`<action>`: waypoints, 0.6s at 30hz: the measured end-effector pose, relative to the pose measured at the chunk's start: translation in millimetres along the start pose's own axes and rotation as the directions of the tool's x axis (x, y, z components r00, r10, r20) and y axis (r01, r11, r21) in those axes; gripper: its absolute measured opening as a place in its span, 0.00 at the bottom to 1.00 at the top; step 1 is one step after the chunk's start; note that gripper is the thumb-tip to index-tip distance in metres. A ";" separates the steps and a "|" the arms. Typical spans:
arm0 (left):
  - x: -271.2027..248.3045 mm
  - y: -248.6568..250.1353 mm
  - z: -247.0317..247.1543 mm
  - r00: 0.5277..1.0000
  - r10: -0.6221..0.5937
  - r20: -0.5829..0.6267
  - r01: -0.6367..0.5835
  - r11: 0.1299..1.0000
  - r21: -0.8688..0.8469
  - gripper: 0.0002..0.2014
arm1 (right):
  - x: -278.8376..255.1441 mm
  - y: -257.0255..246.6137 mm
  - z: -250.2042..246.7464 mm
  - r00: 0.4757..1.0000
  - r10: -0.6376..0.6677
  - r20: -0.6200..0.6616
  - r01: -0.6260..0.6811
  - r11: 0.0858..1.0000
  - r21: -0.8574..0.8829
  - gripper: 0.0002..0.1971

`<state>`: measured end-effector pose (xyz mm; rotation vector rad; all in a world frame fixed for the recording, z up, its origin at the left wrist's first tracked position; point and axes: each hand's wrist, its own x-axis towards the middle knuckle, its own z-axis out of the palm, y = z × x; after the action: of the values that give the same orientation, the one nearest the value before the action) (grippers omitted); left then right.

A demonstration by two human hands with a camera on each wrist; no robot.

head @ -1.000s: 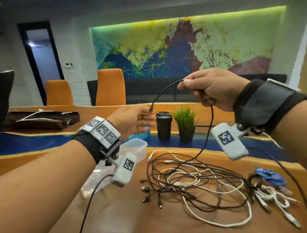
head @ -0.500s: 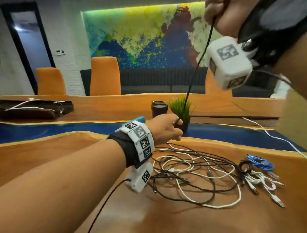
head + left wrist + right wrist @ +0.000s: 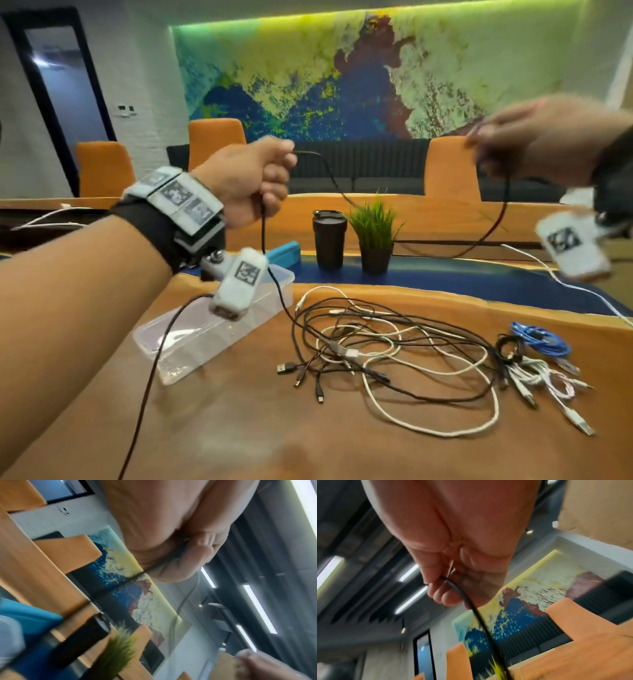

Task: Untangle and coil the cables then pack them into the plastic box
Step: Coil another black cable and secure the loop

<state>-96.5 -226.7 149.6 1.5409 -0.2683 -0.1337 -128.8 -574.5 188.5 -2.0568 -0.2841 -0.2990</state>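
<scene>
A black cable (image 3: 493, 229) sags in a long loop between my two raised hands. My left hand (image 3: 260, 185) grips it in a fist; from the fist it drops to the tangle of black and white cables (image 3: 387, 346) on the wooden table (image 3: 239, 428). My right hand (image 3: 534, 140), blurred, pinches the cable's other end high at the right. The right wrist view shows the black cable (image 3: 471, 604) leaving the right hand (image 3: 447, 582). In the left wrist view, the left hand (image 3: 178, 550) curls round the cable (image 3: 187, 596). A clear plastic box (image 3: 205, 329) lies under my left wrist.
Small bundles of blue (image 3: 541, 339), black and white cables (image 3: 548, 383) lie at the table's right. A black cup (image 3: 329, 240), a potted plant (image 3: 375, 236) and a blue case (image 3: 284, 253) stand behind the tangle. Orange chairs (image 3: 452, 168) line the far side.
My left hand rose from the tangle, gripping the black cable. My right hand dropped from the top of view and swung out right, so the cable now sags between them.
</scene>
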 end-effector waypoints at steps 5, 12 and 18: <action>11.7 30.0 44.3 0.996 0.068 0.050 -0.063 0.994 -0.094 0.12 | -8.7 34.0 73.0 0.971 0.128 0.200 0.055 0.699 -0.713 0.10; 23.0 39.9 65.7 0.933 0.335 0.132 -0.346 0.732 0.587 0.11 | 3.8 2.7 82.2 0.989 -0.145 0.021 0.129 0.797 -0.590 0.23; 9.5 30.7 78.6 0.862 0.440 0.251 -0.474 0.527 0.705 0.16 | -8.3 -55.1 84.7 0.976 -0.121 0.183 0.126 0.992 -0.012 0.12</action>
<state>-109.9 -304.2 181.7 2.2392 -0.8464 0.4350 -146.5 -474.7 190.9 -2.0972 -0.5244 -0.1900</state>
